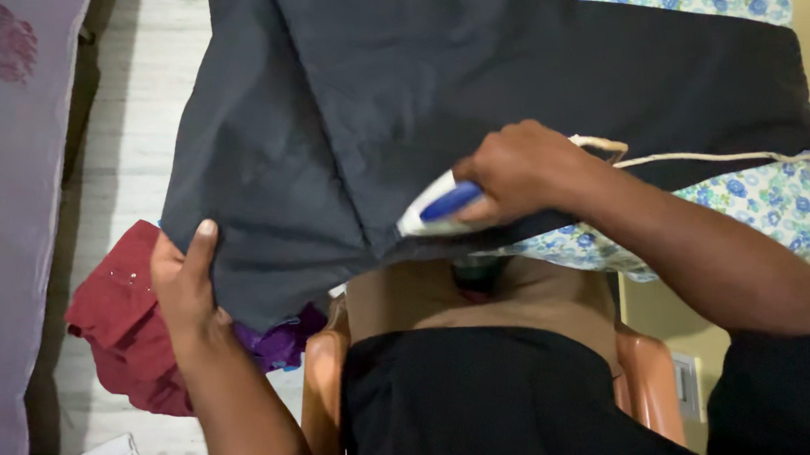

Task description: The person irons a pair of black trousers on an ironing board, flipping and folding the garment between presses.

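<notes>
mid-press on a dark garment (470, 71) spread over a blue floral-covered board (755, 203). right hand (524, 167) clamped around white-and-blue iron (437, 208) at lower hem; left hand (185, 281) pinching left edge taut. next, probably: gliding along the fold, keeping tension.

We see matt black cloth (470, 71) lying over a floral cotton-like cover (755, 198); on the black cloth sits an iron (437, 211) of glossy white and blue plastic. Below it, an orange chair (317, 395) looks smooth plastic.
</notes>
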